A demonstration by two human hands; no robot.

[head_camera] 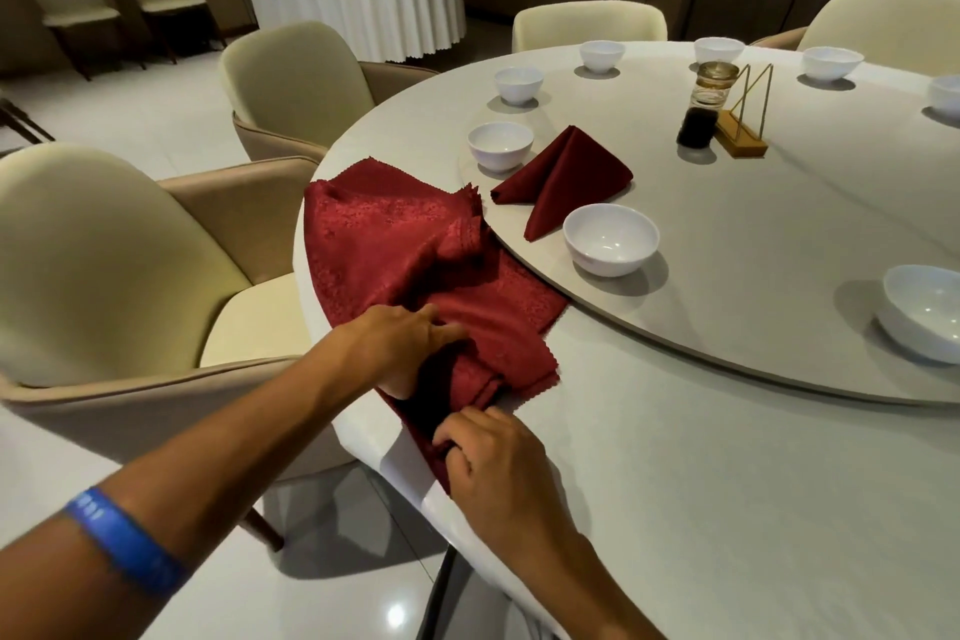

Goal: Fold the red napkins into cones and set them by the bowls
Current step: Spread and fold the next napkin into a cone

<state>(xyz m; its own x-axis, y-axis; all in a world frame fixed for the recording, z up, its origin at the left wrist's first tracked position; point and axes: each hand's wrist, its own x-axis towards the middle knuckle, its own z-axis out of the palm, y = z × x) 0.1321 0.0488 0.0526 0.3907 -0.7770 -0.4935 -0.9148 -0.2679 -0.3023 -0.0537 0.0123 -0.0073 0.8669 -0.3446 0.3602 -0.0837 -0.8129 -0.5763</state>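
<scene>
A pile of loose red napkins (395, 244) lies at the near left edge of the round white table (701, 457). My left hand (410, 343) rests on the pile, its thumb tucked under a napkin fold. My right hand (488, 452) pinches the near corner of a red napkin at the table's edge. One folded red napkin (566, 177) lies on the turntable (753, 244) between two white bowls (500, 146) (610, 238). Several more white bowls (927, 312) ring the turntable.
A dark sauce jar (704, 109) and a wooden stand with gold rods (743, 130) sit on the turntable. Cream chairs (104, 265) (296, 83) stand close at the table's left. Another covered table (358, 0) is at the back.
</scene>
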